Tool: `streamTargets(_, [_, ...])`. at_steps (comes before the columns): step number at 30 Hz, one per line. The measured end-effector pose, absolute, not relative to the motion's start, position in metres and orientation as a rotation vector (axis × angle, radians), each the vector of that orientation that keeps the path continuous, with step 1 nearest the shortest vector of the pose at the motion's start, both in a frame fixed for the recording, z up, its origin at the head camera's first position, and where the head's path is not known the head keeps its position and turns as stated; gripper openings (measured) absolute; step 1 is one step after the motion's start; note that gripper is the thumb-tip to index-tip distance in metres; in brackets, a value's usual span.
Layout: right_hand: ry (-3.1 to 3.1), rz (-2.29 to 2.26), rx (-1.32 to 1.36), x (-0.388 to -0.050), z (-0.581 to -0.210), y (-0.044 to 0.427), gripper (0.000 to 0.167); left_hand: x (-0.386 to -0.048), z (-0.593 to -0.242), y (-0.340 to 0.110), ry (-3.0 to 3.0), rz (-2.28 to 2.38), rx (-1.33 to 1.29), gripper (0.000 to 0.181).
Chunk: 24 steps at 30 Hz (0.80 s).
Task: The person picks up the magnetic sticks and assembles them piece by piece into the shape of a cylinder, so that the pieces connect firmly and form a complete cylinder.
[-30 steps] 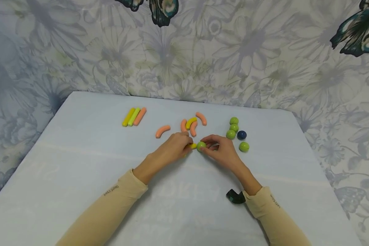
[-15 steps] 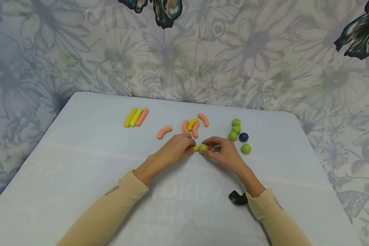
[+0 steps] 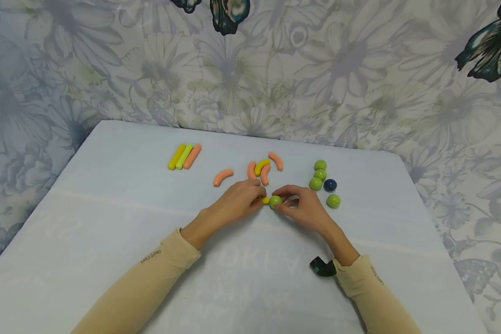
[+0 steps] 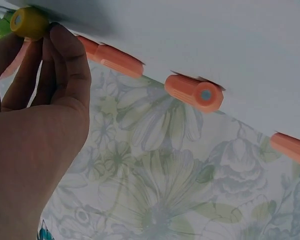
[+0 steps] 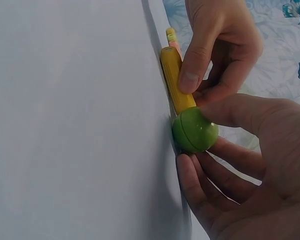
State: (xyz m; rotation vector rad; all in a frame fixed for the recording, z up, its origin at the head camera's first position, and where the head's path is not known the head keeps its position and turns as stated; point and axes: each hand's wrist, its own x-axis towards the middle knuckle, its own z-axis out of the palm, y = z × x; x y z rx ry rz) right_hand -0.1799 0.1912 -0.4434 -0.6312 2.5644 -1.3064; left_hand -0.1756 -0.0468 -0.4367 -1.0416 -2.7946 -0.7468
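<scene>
In the head view my left hand [image 3: 242, 199] pinches a yellow magnetic rod [image 3: 265, 201] between thumb and fingers, low over the white table [image 3: 150, 241]. My right hand [image 3: 302, 206] holds a green ball [image 3: 275, 202] by its thumb and fingertips. The right wrist view has the green ball [image 5: 194, 130] touching the near end of the yellow rod [image 5: 177, 80]. A round metal spot shows on the rod's yellow end [image 4: 29, 23] in the left wrist view. The left fingers hide part of the rod.
Behind the hands lie orange curved pieces [image 3: 276, 161] and a yellow curved one [image 3: 261, 167]. Straight rods [image 3: 184, 157] stand side by side at the back left. More green balls [image 3: 319, 174] and a dark blue ball [image 3: 330, 185] are right. A black object [image 3: 322, 267] sits by the right cuff.
Both hands keep their hold on the rod and the ball, almost still. The whole view has shifted slightly with the head.
</scene>
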Motion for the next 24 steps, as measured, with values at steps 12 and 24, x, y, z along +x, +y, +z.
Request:
streamTargets(12, [2.618, -1.182, -0.709, -0.179, -0.44, 0.184, 0.024, -0.173, -0.436, -0.039, -2.707, -0.726, -1.225, 0.006])
streamTargets(24, [2.595, -1.146, -0.659, -0.177, -0.436, 0.189, 0.022, -0.175, -0.432, -0.041, -2.702, -0.767, -1.166, 0.008])
